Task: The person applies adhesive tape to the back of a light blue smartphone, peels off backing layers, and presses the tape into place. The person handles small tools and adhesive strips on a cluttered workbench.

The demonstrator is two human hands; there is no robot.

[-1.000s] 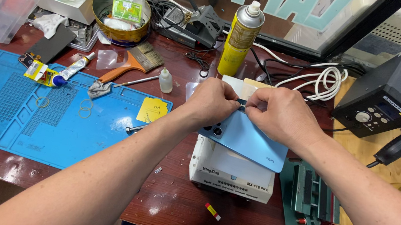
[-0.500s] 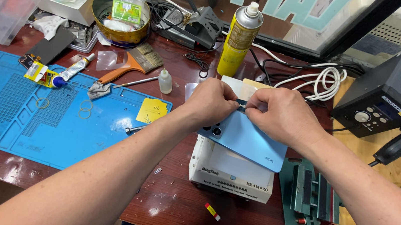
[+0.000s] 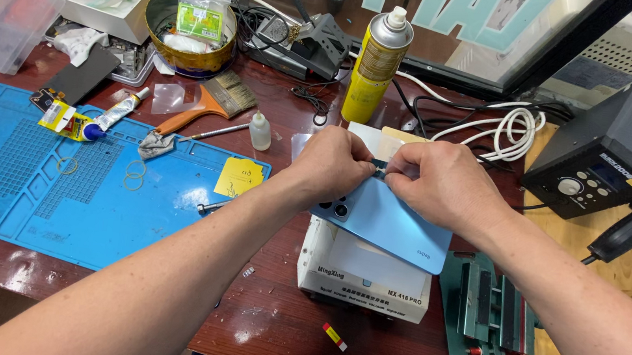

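Observation:
A light blue phone [image 3: 390, 224] lies back up, with its camera lenses at the left, on a white box-shaped machine [image 3: 365, 277]. My left hand [image 3: 331, 165] rests on the phone's upper left edge, fingers curled. My right hand [image 3: 442, 182] is on the upper edge beside it. The fingertips of both hands meet and pinch a small dark thin piece [image 3: 377, 169] at the phone's top edge. What that piece is cannot be made out.
A blue work mat [image 3: 54, 179] covers the left of the table, with a glue tube [image 3: 121, 109], a brush [image 3: 209, 103] and a small dropper bottle [image 3: 260, 131] near it. A yellow spray can [image 3: 376, 67] stands behind my hands. A dark station box [image 3: 612, 152] and green clamp [image 3: 485, 312] sit right.

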